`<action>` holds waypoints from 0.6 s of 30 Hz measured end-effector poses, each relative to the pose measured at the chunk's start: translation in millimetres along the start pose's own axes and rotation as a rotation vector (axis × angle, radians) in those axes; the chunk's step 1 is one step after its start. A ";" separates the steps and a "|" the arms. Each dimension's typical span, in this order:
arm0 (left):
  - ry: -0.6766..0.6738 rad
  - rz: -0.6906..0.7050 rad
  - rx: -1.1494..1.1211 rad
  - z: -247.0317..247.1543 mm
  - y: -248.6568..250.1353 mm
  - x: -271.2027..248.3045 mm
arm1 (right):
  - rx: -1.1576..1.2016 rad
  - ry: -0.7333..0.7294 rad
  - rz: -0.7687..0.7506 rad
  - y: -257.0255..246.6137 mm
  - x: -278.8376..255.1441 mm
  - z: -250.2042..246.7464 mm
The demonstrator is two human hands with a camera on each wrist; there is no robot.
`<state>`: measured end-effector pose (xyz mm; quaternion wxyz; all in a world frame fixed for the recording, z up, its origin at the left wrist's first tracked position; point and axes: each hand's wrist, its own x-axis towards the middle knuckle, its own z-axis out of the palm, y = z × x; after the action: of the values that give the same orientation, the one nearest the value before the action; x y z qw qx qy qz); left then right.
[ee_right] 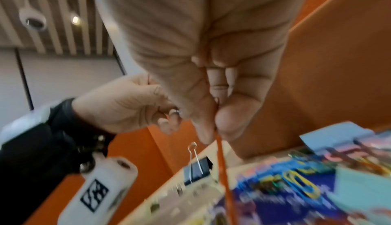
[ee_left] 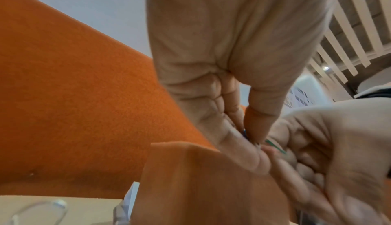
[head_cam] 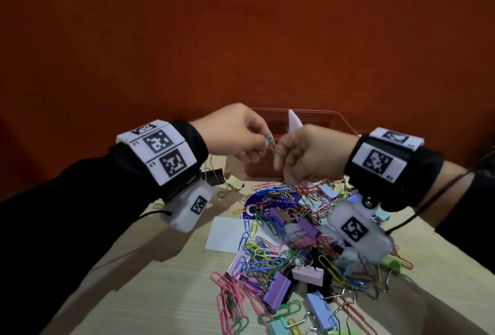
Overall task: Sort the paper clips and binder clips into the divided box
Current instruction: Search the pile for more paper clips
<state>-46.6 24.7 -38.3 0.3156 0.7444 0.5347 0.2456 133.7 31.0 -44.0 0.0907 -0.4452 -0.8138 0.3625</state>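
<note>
**Two hands meet over the clip pile**

Both hands are raised above the table (head_cam: 166, 294). The left hand (head_cam: 235, 131) pinches a pale blue paper clip (head_cam: 271, 141); the right hand (head_cam: 308, 155) is curled, pinching an orange clip (ee_right: 221, 153). The clear divided box (head_cam: 332, 120) stands just behind them, and the mixed clip pile (head_cam: 294, 254) lies below.

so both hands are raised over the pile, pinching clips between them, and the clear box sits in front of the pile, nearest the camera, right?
Not quite. The clear box stands behind the pile, against the orange wall, as the head view shows. The rest holds: left hand and right hand are raised over the pile, pinching paper clips between them.
</note>
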 end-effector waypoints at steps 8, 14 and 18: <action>0.255 0.003 -0.032 -12.9 2.2 31.1 | 0.355 0.512 -0.050 -4.0 29.0 -38.9; 0.304 -0.029 0.060 -8.4 -3.9 43.5 | 0.393 0.798 -0.039 3.4 50.6 -46.1; 0.296 -0.019 0.076 -10.0 -5.3 42.4 | 0.312 0.803 -0.053 8.8 55.8 -40.3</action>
<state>-43.9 68.3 -34.3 0.2070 0.7063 0.5915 0.3292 125.6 98.6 -30.6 0.4758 -0.5109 -0.6603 0.2766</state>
